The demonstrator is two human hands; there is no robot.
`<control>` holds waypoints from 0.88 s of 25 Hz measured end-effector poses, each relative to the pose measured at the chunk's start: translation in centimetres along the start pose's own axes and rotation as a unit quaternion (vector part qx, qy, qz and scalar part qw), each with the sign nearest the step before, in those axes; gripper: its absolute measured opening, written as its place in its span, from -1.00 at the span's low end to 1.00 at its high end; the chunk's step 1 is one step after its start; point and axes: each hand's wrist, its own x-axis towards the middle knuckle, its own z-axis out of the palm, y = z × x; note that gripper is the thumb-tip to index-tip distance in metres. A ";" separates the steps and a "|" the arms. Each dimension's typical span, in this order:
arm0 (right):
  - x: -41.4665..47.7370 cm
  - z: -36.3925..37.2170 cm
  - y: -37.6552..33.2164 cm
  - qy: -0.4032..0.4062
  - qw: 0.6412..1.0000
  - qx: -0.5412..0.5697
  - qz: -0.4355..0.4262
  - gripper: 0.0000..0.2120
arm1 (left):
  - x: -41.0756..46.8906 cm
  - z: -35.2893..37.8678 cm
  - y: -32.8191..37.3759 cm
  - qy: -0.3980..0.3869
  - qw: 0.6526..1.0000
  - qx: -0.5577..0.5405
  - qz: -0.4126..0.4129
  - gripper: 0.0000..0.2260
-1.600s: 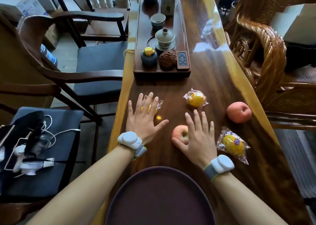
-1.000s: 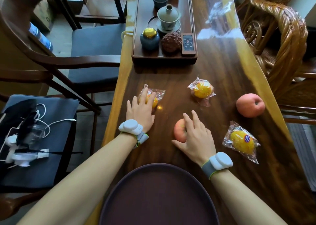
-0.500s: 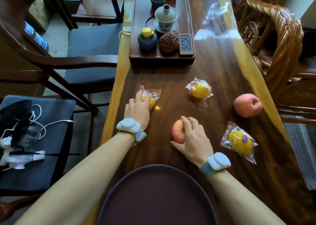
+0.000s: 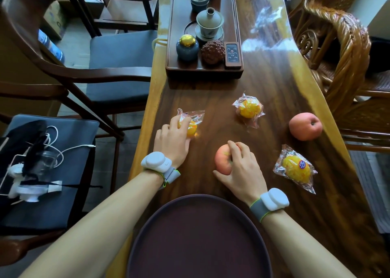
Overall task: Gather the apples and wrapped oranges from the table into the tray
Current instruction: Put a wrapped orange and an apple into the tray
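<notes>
A round dark purple tray (image 4: 198, 235) sits at the near edge of the wooden table (image 4: 211, 100), with nothing in it. My left hand (image 4: 172, 139) is closed on a wrapped orange (image 4: 191, 127) at the table's left side. My right hand (image 4: 242, 172) grips a pinkish apple (image 4: 222, 159) just beyond the tray. A second wrapped orange (image 4: 249, 108) lies mid-table. A third wrapped orange (image 4: 295, 169), with a blue sticker, lies to the right. Another apple (image 4: 305, 126) rests near the right edge.
A wooden tea tray (image 4: 202, 72) further along the table holds cups, a lidded bowl, a blue jar, a brown ornament and a remote. Wooden chairs stand left, a rattan chair (image 4: 341, 51) right. A stool (image 4: 42, 193) with cables and gadgets is at lower left.
Both hands went from flat and spread to curled: the left fingers closed around the wrapped orange, the right fingers wrapped over the apple. The view shifted slightly forward.
</notes>
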 end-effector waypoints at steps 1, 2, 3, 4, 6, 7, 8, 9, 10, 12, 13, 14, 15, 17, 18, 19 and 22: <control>-0.4 -0.2 -0.4 0.007 1.000 0.003 -0.003 -0.15 | -0.8 -0.6 0.0 0.010 1.000 -0.003 0.001 -0.50; -0.7 -0.4 -0.8 0.014 1.000 0.005 -0.007 -0.15 | -1.5 -1.2 0.1 0.019 1.000 -0.008 0.001 -0.49; -1.1 -0.7 -1.2 0.020 1.000 0.006 -0.011 -0.16 | -2.4 -1.8 0.2 0.027 1.000 -0.015 0.000 -0.49; -1.6 -1.0 -1.6 0.027 0.999 0.007 -0.015 -0.16 | -3.3 -2.6 0.2 0.033 0.999 -0.023 0.001 -0.49; -2.9 -1.5 -2.6 0.044 0.999 0.012 -0.023 -0.17 | -5.4 -4.3 -0.1 0.045 0.998 -0.040 0.006 -0.50; -3.6 -1.7 -3.0 0.052 0.998 0.014 -0.027 -0.17 | -6.6 -5.0 -0.2 0.051 0.998 -0.048 0.007 -0.50; -4.8 -1.7 -3.9 0.055 0.998 0.014 -0.032 -0.16 | -8.2 -5.8 -0.6 0.055 0.997 -0.058 0.004 -0.50; -5.7 -1.7 -4.5 0.057 0.998 0.014 -0.035 -0.16 | -9.6 -6.3 -0.9 0.057 0.996 -0.066 0.003 -0.50; -6.5 -1.5 -4.9 0.055 0.998 0.017 -0.035 -0.16 | -10.9 -6.6 -1.2 0.056 0.996 -0.072 0.002 -0.50; -8.2 -1.1 -5.8 0.052 0.998 0.024 -0.035 -0.16 | -13.5 -6.9 -1.6 0.053 0.995 -0.081 -0.001 -0.49; -9.2 -0.6 -6.4 0.047 0.998 0.026 -0.040 -0.16 | -15.2 -7.0 -2.1 0.046 0.995 -0.086 -0.003 -0.49; -10.1 -0.2 -6.9 0.042 0.998 0.029 -0.044 -0.17 | -16.7 -7.0 -2.4 0.038 0.995 -0.091 -0.005 -0.49; -10.9 0.3 -7.1 0.036 0.998 0.032 -0.046 -0.16 | -18.1 -6.8 -2.8 0.031 0.995 -0.095 -0.007 -0.49; -12.6 1.5 -7.9 0.015 0.998 0.033 -0.049 -0.16 | -21.2 -6.2 -3.5 0.009 0.995 -0.098 -0.022 -0.50; -13.3 2.2 -8.1 0.003 0.998 0.031 -0.050 -0.16 | -22.7 -5.8 -3.8 -0.006 0.995 -0.095 -0.029 -0.50; -13.8 2.7 -8.2 -0.009 0.998 0.031 -0.051 -0.16 | -23.9 -5.3 -3.9 -0.020 0.995 -0.091 -0.035 -0.50; -14.6 4.6 -8.7 -0.054 0.996 0.027 -0.070 -0.15 | -27.1 -3.7 -4.1 -0.062 0.994 -0.077 -0.054 -0.50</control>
